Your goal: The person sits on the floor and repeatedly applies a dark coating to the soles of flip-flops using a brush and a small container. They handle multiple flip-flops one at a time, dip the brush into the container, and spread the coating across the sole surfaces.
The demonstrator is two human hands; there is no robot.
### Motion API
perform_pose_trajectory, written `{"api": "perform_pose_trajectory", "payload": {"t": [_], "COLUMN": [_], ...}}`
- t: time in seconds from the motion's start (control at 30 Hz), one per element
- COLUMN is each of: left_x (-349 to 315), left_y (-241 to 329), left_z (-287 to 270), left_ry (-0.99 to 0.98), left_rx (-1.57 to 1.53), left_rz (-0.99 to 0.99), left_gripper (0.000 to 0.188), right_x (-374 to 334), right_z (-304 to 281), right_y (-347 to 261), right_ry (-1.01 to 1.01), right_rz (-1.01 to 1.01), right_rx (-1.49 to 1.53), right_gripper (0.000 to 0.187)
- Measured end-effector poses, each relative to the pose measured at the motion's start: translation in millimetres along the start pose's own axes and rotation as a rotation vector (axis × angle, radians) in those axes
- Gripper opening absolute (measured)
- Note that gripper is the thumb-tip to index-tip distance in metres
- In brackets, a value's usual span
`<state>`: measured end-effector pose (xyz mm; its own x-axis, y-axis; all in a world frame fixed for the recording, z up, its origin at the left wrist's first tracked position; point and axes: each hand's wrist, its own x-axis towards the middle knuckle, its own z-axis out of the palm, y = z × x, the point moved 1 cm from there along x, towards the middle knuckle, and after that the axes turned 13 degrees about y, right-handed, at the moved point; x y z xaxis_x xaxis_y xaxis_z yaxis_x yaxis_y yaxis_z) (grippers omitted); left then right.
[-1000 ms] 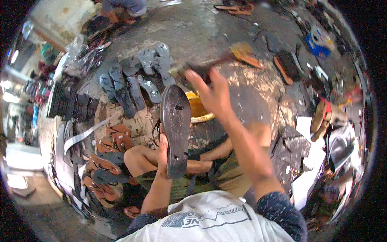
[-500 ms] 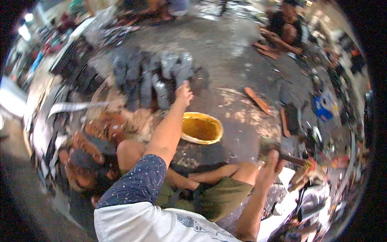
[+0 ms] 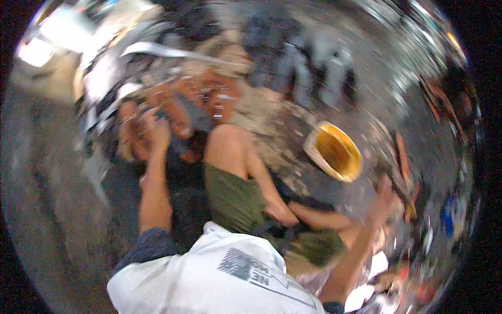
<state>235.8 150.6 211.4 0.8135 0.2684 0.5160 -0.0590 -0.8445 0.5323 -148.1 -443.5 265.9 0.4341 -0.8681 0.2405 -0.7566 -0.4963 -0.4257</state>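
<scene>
My left hand point(image 3: 155, 125) reaches into a pile of brown sole-shaped footwear pieces point(image 3: 175, 110) at the left, touching them. Motion blur smears its fingers, so its hold is unclear. At the right, my right hand point(image 3: 384, 196) is raised beside my knee, its fingers closed around a slim dark-handled tool point(image 3: 403, 191) that is too blurred to name exactly. Between the hands, nearer the right one, stands a yellow tub point(image 3: 318, 149) with a pale rim and a yellow-brown inside. Dark sole-shaped pieces point(image 3: 300, 73) lie in rows on the floor beyond it.
An orange-brown strip point(image 3: 401, 157) lies right of the tub. A blue item point(image 3: 448, 215) and mixed clutter are at the right edge. A long pale strip point(image 3: 167, 52) lies behind the brown pile. My crossed legs point(image 3: 235, 157) are in front of me.
My left hand has moved from beside the dark pieces back and left to the brown pile. My view has turned left, shifting the tub rightward. The right hand stays raised near the knee.
</scene>
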Motion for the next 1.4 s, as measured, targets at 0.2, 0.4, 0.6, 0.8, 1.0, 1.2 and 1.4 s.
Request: {"api": "perform_pose_trajectory", "payload": {"t": [0.2,0.4,0.6,0.8,1.0,1.2,1.4], "left_x": [30,55,61,61,92,-20,-101], "left_y": [-25,25,-59,7,62,172,131], "left_z": [-36,-52,-22,-20,-74,-123,-86], "left_ry": [-0.323,-0.582,-0.526,-0.384,-0.364,-0.309,-0.414], "left_rx": [0.12,-0.052,0.074,-0.028,-0.207,-0.01,-0.655], "left_rz": [0.58,0.47,0.672,0.729,0.742,0.542,0.549], "left_gripper": [0.022,0.036,0.042,0.032,0.029,0.037,0.072], "right_x": [12,3,25,49,40,26,10], "right_z": [75,155,27,-96,-141,-80,-69], "right_y": [-105,-70,-83,-35,-49,-44,-77], "right_ry": [-0.287,-0.163,-0.133,-0.06,0.298,0.016,-0.041], "right_rz": [-0.368,-0.58,-0.035,-0.151,-0.289,0.05,0.044], "right_rx": [0.272,0.075,0.856,0.119,0.479,0.579,0.688], "right_gripper": [0.037,0.036,0.028,0.025,0.021,0.033,0.032]}}
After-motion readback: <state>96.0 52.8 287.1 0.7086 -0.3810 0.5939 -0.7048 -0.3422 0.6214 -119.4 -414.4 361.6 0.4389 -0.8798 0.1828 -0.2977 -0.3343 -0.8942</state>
